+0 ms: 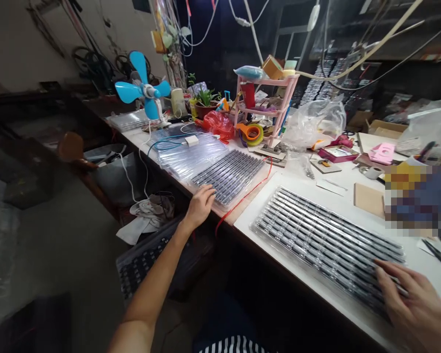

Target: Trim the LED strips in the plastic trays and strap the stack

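My left hand (200,206) is at the near corner of a clear plastic tray (224,205) filled with dark slim strips (231,174). Its fingers are curled together over the strip ends, and what they pinch, if anything, is too small to make out. A second clear tray (255,226) lies on the white board in front of me, with rows of black and silvery strips (327,230). Over its right end rests my right hand (407,289), closed around a slim metallic tool (400,285) that shows only partly between the fingers.
Stacked clear trays (191,152) with a blue cable lie behind the left tray. A red cord (250,191) runs between the trays. A blue fan (145,88), a pink rack (264,110) and plastic bags (316,122) stand farther back. Pliers (439,255) lie far right.
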A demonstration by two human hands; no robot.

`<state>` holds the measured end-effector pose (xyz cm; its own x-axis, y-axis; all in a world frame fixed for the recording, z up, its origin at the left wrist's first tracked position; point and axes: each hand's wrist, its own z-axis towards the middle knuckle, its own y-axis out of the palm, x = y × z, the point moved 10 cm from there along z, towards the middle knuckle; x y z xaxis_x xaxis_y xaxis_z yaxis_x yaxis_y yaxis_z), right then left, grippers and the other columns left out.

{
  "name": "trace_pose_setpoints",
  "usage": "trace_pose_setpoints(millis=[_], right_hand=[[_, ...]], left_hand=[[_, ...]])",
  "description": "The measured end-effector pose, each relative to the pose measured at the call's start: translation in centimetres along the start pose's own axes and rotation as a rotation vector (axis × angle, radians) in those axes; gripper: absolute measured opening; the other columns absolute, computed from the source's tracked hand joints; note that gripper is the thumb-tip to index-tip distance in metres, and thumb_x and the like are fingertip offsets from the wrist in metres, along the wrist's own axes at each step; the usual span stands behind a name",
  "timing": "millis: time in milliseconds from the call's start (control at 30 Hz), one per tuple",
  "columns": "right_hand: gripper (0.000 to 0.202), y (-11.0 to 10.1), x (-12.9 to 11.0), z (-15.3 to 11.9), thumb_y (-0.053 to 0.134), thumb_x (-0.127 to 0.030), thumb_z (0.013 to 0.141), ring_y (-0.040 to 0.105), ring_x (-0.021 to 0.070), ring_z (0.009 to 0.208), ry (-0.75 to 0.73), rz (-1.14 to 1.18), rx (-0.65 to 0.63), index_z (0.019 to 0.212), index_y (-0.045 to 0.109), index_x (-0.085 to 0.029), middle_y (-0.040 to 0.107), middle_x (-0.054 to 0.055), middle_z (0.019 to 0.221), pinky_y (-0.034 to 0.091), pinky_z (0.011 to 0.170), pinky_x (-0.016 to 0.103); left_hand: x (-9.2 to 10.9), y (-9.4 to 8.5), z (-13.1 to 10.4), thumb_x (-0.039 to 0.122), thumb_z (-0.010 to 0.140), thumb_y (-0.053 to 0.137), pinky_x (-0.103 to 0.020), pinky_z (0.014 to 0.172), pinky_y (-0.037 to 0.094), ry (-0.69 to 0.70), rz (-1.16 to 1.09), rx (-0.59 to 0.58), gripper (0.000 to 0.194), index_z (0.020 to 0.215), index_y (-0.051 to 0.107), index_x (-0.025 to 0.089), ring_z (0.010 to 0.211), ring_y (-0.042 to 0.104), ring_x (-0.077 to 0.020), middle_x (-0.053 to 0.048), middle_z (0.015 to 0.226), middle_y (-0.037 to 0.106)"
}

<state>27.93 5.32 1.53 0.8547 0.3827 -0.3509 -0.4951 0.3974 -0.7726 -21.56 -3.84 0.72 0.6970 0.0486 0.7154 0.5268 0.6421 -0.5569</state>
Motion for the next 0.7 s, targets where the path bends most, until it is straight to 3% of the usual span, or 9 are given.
trace_pose_setpoints(millis=[67,167,233,333,533,700], right_hand=[[0.041,0.6,-0.7,0.1,0.037,-0.054,0.082,0.062,0.032,0.093,-0.022,-0.029,0.013,0.094,0.064,-0.025,0.065,0.011,0.1,0.049,0.081,0.048],[0.044,0.4,-1.1,-0.1,0.034,-0.052,0.085,0.06,0.0317,0.094,-0.019,-0.082,0.062,0.096,0.064,-0.021,0.065,0.012,0.101,0.046,0.081,0.048],[0.045,0.2,-1.2,-0.5,0.034,-0.051,0.086,0.059,0.0302,0.094,-0.014,-0.076,0.074,0.097,0.064,-0.02,0.065,0.011,0.102,0.045,0.082,0.046],[0.044,0.1,-1.3,-0.9,0.034,-0.05,0.088,0.059,0.0294,0.095,-0.007,-0.078,0.06,0.099,0.064,-0.02,0.065,0.009,0.102,0.043,0.082,0.045],[0.043,-0.3,-2.0,-1.1,0.033,-0.048,0.09,0.058,0.0299,0.094,-0.055,-0.095,0.072,0.101,0.064,-0.019,0.065,0.01,0.101,0.041,0.077,0.043],[0.042,-0.7,-2.1,-1.3,0.033,-0.047,0.09,0.058,0.0315,0.091,-0.092,-0.053,0.083,0.101,0.063,-0.019,0.065,0.011,0.099,0.041,0.078,0.046]], left_hand=[[1.3,2.7,1.6,0.03,0.083,0.056,-0.043,0.112,0.028,0.06,0.086,-0.116,0.026,0.105,0.068,0.021,0.132,0.039,-0.0255,-0.007,0.131,0.056],[1.6,6.2,4.6,0.039,0.079,0.063,-0.051,0.111,0.022,0.072,0.227,-0.236,0.037,0.113,0.065,0.022,0.135,0.032,-0.0331,-0.01,0.137,0.051],[1.3,7.7,6.3,0.046,0.079,0.063,-0.058,0.109,0.018,0.05,0.319,-0.278,0.046,0.118,0.062,0.022,0.135,0.03,-0.0393,-0.013,0.14,0.047],[0.9,8.5,7.4,0.053,0.082,0.057,-0.064,0.105,0.014,0.022,0.425,-0.312,0.051,0.122,0.059,0.022,0.134,0.029,-0.0441,-0.016,0.142,0.044],[1.3,6.7,5.5,0.055,0.083,0.051,-0.058,0.104,0.023,-0.019,0.456,-0.308,0.042,0.105,0.068,0.023,0.122,0.045,-0.0389,-0.014,0.126,0.058],[0.9,1.6,1.9,0.045,0.075,0.065,-0.053,0.107,0.022,-0.1,0.295,-0.185,0.023,0.088,0.07,0.027,0.116,0.052,-0.0329,-0.007,0.111,0.066]])
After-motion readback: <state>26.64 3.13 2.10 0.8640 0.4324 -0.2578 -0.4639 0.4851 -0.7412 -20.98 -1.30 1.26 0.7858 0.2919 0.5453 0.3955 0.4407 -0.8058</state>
